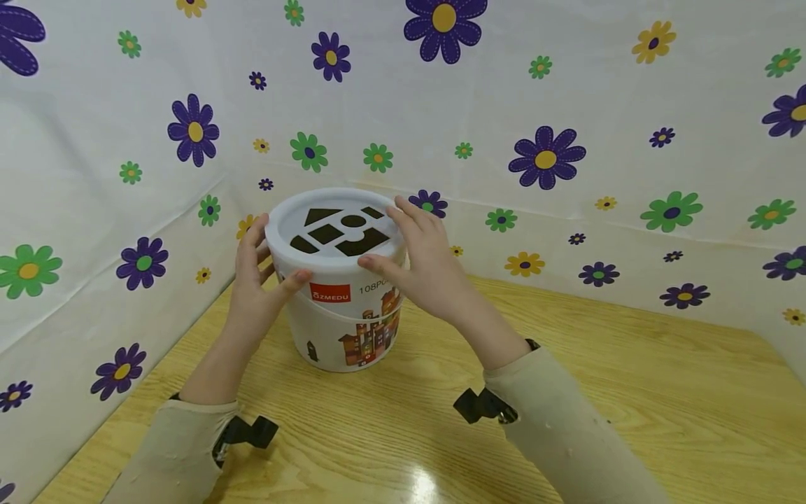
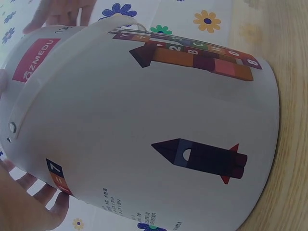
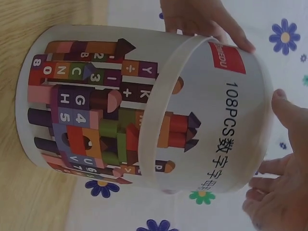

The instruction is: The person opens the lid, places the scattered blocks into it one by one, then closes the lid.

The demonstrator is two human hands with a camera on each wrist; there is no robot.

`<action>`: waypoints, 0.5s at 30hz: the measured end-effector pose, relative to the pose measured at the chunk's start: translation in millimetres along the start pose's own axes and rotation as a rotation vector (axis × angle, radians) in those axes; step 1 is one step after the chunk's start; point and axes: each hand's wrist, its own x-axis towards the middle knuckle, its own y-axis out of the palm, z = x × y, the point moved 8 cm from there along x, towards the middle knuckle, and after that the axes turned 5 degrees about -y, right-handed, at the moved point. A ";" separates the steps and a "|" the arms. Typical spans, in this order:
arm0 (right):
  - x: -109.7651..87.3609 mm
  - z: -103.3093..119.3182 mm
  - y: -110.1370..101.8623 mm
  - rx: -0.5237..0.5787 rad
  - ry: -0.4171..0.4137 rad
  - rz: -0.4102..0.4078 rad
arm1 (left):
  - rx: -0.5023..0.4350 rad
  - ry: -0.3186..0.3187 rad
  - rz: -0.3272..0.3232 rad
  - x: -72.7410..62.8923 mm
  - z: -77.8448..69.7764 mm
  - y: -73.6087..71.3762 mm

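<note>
A white block bucket [image 1: 327,325] stands upright on the table, printed with a red label and a picture of stacked toy blocks. Its white lid [image 1: 298,222] has several dark shaped cut-outs and sits on top. My left hand [image 1: 255,290] holds the lid's left edge, thumb at the front and fingers round the side. On the opposite edge, my right hand [image 1: 431,262] grips the lid with its thumb in front and fingers spread along the rim. The bucket's handle [image 3: 161,103] hangs down across the front in the right wrist view. Cut-outs hide whatever is inside.
The wooden table [image 1: 567,392] extends to the right and front of the bucket. A white cloth [image 1: 478,98] with purple, green and yellow flowers hangs behind and to the left, close to the bucket. Black wrist mounts [image 1: 481,406] stick out from the sleeves.
</note>
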 end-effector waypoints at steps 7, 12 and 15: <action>5.7 -19.1 6.5 0.246 0.036 0.014 | -0.047 0.000 -0.006 -0.7 -2.1 -0.6; 3.1 -23.1 9.4 0.262 0.097 0.017 | -0.073 -0.035 -0.005 -1.5 -1.1 0.2; 1.1 -25.3 11.7 0.259 0.125 0.015 | -0.113 -0.054 -0.004 -1.2 0.0 -0.4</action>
